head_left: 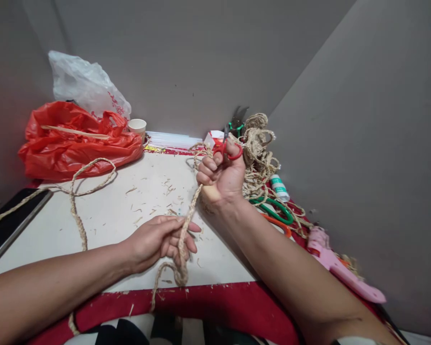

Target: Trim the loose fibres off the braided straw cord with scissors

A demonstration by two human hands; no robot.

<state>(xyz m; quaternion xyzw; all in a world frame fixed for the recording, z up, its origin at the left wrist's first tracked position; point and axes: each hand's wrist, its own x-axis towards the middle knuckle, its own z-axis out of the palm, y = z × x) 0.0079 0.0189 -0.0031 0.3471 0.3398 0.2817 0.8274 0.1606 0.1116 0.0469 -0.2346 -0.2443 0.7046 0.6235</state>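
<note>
Braid (191, 211) strung between two hands, scissors (240, 154) hooked on one

Near, a loop of braid hangs below the left hand (161, 242), its tail running over the red cloth (219, 306); a shift of the lap could catch it and tug the work loose. The left fingers bend lightly round the braid, with some spread apart, so a sharp pull might slip it through.

Midway, a second strand (79, 225) passes under the left forearm and could snag when that arm moves. Scraps (168, 187) litter the white counter (125, 235) and may stick in the plait.

Farther on, the right hand (221, 179) has its fingers curled in on the braid, the red scissors' rings around them. Their blades point far, so a turn of the wrist could nick skin or fibre. At right, the forearm lies close to the green handles (278, 211); brushing them might shift the heap (256, 148) beyond.
</note>
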